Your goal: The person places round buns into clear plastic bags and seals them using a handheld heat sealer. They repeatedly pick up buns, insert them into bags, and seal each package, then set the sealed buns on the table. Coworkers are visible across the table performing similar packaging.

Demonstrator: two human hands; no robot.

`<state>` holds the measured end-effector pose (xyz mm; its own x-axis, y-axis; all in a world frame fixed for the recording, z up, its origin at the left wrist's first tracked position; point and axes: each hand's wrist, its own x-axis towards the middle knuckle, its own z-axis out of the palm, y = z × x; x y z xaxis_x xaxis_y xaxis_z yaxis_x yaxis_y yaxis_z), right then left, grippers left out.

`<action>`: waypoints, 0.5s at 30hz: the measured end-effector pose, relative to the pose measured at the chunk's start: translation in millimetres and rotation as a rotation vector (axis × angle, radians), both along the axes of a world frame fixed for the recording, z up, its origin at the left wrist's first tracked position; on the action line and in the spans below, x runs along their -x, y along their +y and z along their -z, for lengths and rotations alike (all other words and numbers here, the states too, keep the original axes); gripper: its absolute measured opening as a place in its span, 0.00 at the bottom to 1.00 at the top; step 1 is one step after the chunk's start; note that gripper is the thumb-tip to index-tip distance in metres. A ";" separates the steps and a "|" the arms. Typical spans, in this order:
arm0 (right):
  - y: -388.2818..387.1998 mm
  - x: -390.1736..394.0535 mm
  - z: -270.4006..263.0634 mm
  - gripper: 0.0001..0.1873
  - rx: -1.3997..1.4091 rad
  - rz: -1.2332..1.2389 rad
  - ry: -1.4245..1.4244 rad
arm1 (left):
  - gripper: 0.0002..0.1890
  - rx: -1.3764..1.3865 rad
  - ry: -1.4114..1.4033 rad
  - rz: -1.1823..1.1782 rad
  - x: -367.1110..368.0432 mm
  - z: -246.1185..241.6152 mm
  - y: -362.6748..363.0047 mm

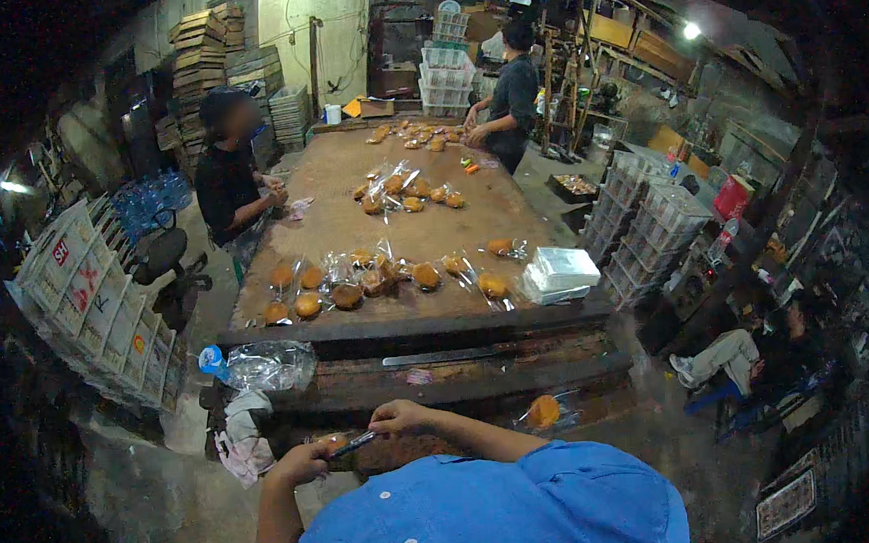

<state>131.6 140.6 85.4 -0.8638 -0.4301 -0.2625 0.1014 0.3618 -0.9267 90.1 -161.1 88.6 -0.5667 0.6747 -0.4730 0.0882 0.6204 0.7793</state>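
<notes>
In front of my blue shirt, my left hand grips a round golden-brown baked bun, which seems to be in clear plastic. A slim, dark, shiny item spans from my left hand to the fingertips of my right hand; what it is cannot be made out. The fingers of my right hand pinch its upper end. On the lower ledge to the right of my hands rests another bun in a clear bag. Several bagged buns lie along the near part of the wooden table.
A stack of clear plastic bags sits at the table's near right. A large plastic bottle, a cloth and a long knife lie nearer. Two people stand at the table; another sits at right. Crates flank the left side.
</notes>
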 end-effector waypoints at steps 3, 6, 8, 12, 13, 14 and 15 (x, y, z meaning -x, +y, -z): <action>-20.7 -5.3 -0.8 0.20 -0.058 -0.010 0.005 | 0.20 -0.023 0.199 0.081 -9.4 10.3 -12.9; -49.3 -10.8 -4.1 0.19 -0.007 -0.011 0.104 | 0.24 -0.161 0.347 0.080 -27.9 9.8 -0.6; -65.7 -20.2 -11.8 0.18 0.026 0.012 0.089 | 0.25 -0.318 0.501 0.080 -40.6 0.6 10.1; -92.0 -43.6 -24.6 0.16 0.401 0.151 -0.112 | 0.21 -0.435 0.168 -0.078 -60.0 -26.2 -0.3; -97.2 -46.6 -24.4 0.15 0.562 0.153 -0.135 | 0.20 -0.450 0.063 -0.204 -65.5 -31.0 -12.9; -95.4 -48.6 -23.5 0.15 0.509 0.174 -0.124 | 0.18 -0.493 -0.055 -0.329 -69.0 -33.6 -24.5; -95.5 -51.0 -20.6 0.15 0.390 0.235 -0.046 | 0.16 -0.600 -0.179 -0.419 -72.6 -33.7 -35.8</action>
<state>182.6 45.1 106.0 -0.9410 -0.2979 -0.1602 0.1834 -0.0515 -0.9817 162.7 -196.9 122.3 -0.7817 0.5902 -0.2014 -0.2218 0.0386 0.9743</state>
